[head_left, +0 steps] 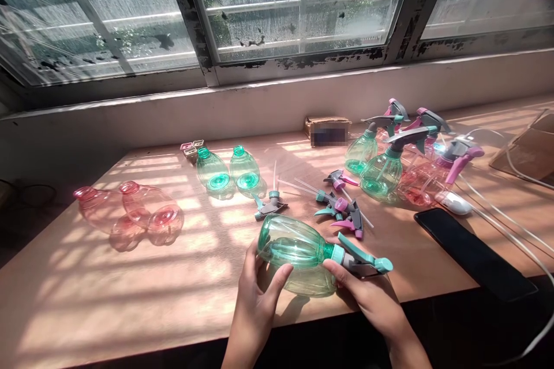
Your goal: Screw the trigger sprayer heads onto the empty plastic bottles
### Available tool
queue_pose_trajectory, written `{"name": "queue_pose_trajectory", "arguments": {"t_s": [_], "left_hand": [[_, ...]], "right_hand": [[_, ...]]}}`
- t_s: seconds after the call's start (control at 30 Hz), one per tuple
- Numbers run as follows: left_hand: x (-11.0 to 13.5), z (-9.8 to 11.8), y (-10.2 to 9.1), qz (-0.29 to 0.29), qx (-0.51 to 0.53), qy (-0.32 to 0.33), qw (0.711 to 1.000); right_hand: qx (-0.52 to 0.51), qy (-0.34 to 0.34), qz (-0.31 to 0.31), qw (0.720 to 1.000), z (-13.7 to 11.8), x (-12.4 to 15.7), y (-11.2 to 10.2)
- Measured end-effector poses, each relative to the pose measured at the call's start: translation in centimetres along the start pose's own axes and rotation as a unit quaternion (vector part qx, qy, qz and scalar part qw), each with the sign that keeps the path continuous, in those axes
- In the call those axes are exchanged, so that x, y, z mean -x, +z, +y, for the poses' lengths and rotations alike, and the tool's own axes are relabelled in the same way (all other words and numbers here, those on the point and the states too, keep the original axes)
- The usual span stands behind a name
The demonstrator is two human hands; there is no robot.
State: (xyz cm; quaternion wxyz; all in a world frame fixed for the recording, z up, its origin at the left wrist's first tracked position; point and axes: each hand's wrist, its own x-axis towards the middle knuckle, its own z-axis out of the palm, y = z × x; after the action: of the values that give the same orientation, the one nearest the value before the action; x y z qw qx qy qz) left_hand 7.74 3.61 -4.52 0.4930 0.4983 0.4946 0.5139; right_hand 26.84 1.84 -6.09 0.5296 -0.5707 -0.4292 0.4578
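A clear green spray bottle (298, 245) lies tilted on its side between my hands, above the table's front edge. My left hand (259, 288) is wrapped round its base end, thumb along the near side. At the neck, my right hand (359, 285) grips near the teal collar of the grey-and-teal spray head (363, 256), which sits on the bottle's mouth. Some of the right fingers are hidden behind the bottle. Just beyond, loose spray heads (341, 204) in grey, pink and teal lie in a pile, and a single teal-and-grey spray head (271, 204) stands apart to their left.
Two headless green bottles (244, 170) stand at the back; two headless pink bottles (151, 207) are at left. Several bottles with spray heads (381, 173) cluster at right, near a black phone (474, 253), white cables and a cardboard piece (530, 150). A small box (328, 131) sits by the wall.
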Motion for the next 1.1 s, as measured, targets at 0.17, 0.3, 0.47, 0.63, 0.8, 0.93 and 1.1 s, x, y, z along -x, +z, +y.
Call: {"name": "queue_pose_trajectory", "arguments": {"t_s": [0.17,0.3,0.47,0.63,0.8,0.93,1.1], "left_hand": [[0.0,-0.2,-0.2,-0.003,-0.002,-0.006,1.0],[0.0,-0.3,-0.3,-0.005,-0.005,-0.001,1.0],[0.0,-0.3,-0.3,-0.001,-0.008,-0.002,1.0],[0.0,-0.5,-0.5,-0.005,-0.004,-0.002,1.0],[0.0,-1.1,-0.9,-0.022,-0.018,-0.002,1.0],[0.0,-1.4,-1.0,-0.021,-0.021,0.004,1.0],[-0.1,-1.3,-0.9,-0.022,-0.02,-0.002,1.0]], "right_hand": [[-0.013,0.0,0.02,1.0,-0.1,0.1,0.1],[0.006,-0.01,-0.021,1.0,0.0,-0.1,-0.3],[0.016,-0.02,-0.02,0.999,0.3,-0.3,-0.4],[0.026,-0.013,-0.007,1.0,0.4,-0.1,-0.4],[0.042,-0.01,-0.032,0.999,0.9,-0.2,-0.7],[0.034,-0.011,-0.025,0.999,1.4,-0.3,-0.9],[0.03,-0.018,-0.025,0.999,1.5,-0.3,-0.8]]}}
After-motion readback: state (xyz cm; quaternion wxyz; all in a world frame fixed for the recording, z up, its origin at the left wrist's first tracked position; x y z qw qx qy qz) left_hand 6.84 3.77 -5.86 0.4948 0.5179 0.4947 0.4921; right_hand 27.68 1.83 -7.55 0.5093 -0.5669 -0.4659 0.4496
